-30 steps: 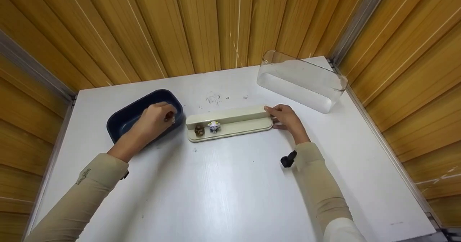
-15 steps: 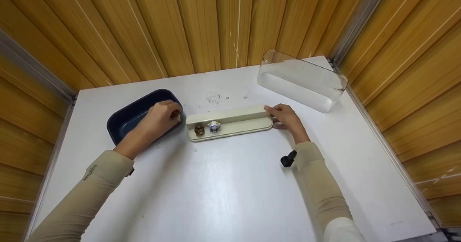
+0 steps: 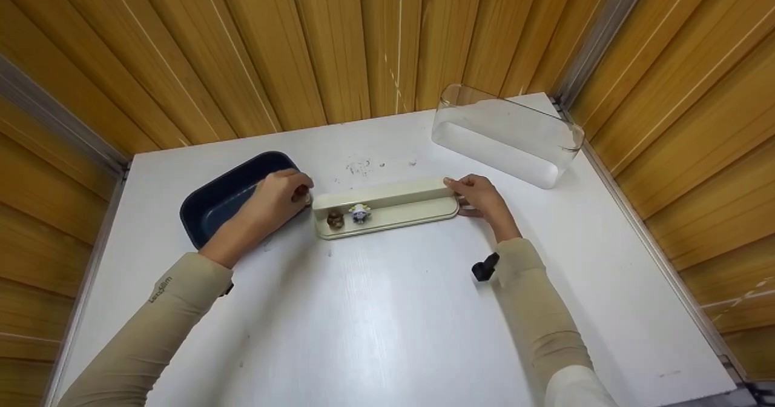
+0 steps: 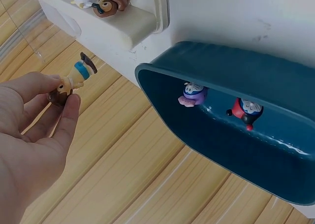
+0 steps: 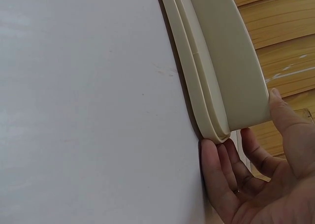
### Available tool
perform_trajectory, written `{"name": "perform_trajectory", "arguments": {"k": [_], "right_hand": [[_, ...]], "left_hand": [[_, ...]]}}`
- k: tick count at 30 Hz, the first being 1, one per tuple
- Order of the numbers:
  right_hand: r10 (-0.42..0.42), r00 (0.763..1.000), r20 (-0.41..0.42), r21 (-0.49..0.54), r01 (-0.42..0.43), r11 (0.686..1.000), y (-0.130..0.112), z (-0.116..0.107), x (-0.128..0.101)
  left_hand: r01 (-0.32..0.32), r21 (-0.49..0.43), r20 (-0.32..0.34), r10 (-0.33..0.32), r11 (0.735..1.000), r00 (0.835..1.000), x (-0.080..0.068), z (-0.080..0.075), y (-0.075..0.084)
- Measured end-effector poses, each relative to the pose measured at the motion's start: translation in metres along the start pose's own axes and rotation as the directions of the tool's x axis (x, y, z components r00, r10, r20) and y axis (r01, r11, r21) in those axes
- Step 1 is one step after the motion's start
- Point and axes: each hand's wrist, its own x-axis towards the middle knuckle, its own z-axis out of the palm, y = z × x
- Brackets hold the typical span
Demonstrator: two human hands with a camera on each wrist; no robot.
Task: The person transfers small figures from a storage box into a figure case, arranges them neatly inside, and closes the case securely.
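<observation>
A cream stepped stand (image 3: 387,206) lies across the middle of the white table (image 3: 375,310), with a brown figurine (image 3: 335,218) and a white and blue figurine (image 3: 360,213) on its lower step. My left hand (image 3: 284,192) pinches a small figurine (image 4: 74,79) with a blue band, between the dark blue tub (image 3: 233,192) and the stand's left end. Two more figurines (image 4: 193,94) lie inside the tub (image 4: 236,120). My right hand (image 3: 478,194) holds the stand's right end (image 5: 231,111), thumb on the raised back and fingers against the base.
A clear plastic cover (image 3: 505,134) lies on its side at the back right of the table. Wooden slat walls enclose the table on three sides. A black wrist-camera mount (image 3: 484,269) sits by my right sleeve.
My left hand has moved right, out of the tub toward the stand's left end, carrying the small figurine. The right hand and stand have stayed put.
</observation>
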Motion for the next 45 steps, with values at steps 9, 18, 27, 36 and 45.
{"name": "perform_trajectory", "arguments": {"k": [9,18,27,36,45], "right_hand": [[0.009,1.0,0.003,-0.007,-0.009,1.0,0.002,0.001,0.003],[-0.006,1.0,0.004,-0.001,0.006,1.0,0.002,0.0,0.002],[-0.002,1.0,-0.002,-0.006,0.002,1.0,0.002,0.0,0.003],[-0.004,1.0,-0.009,-0.014,0.003,1.0,0.003,0.001,0.004],[-0.008,1.0,-0.01,-0.009,0.008,1.0,0.002,0.0,0.003]], "left_hand": [[-0.007,-0.017,0.028,0.007,1.0,1.0,0.007,0.006,0.008],[-0.025,-0.048,0.039,0.027,0.999,0.999,0.014,0.013,0.019],[-0.002,-0.061,0.064,0.006,0.998,0.998,0.021,0.017,0.027],[-0.057,-0.068,0.048,0.061,0.996,0.997,0.028,0.024,0.039],[-0.056,-0.086,0.081,0.063,0.995,0.995,0.034,0.031,0.046]]}}
